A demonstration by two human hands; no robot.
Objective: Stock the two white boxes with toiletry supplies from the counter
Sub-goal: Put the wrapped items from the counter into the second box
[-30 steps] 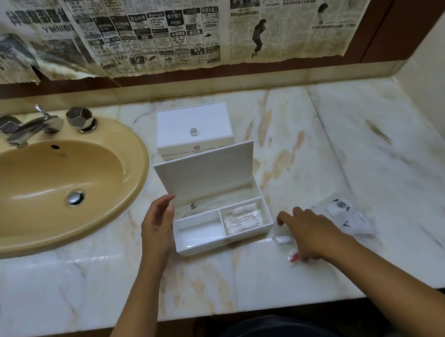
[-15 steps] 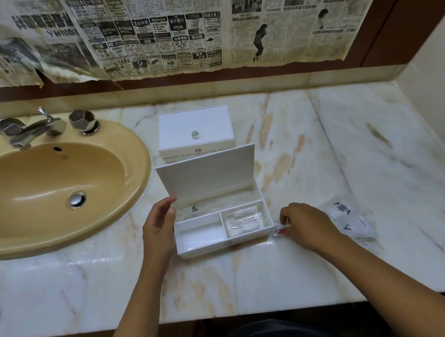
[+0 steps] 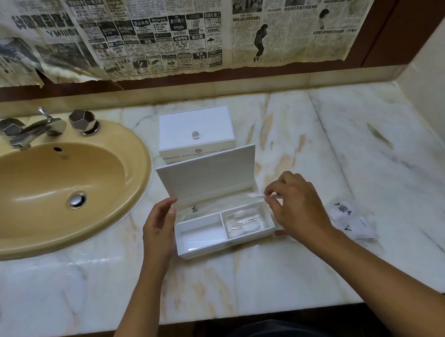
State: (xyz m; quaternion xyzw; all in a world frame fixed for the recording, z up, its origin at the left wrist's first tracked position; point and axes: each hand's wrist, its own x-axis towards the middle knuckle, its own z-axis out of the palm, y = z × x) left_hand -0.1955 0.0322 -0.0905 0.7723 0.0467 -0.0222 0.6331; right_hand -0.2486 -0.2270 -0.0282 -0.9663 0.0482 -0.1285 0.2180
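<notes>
we are loading the open box [image 3: 200,233]: our right hand [image 3: 298,209] pinches a clear packet [image 3: 255,195] over its back slot, fingers narrow. our left hand [image 3: 158,232], fingers loosely spread, steadies the box's side. next, we judge, lower and release it.

White open box [image 3: 223,233] and white closed box [image 3: 194,127] on a cream marble counter [image 3: 357,154] with tan veins. Mustard-yellow sink [image 3: 132,153], chrome faucet [image 3: 36,129], black-and-white newspaper [image 3: 165,26] above.
</notes>
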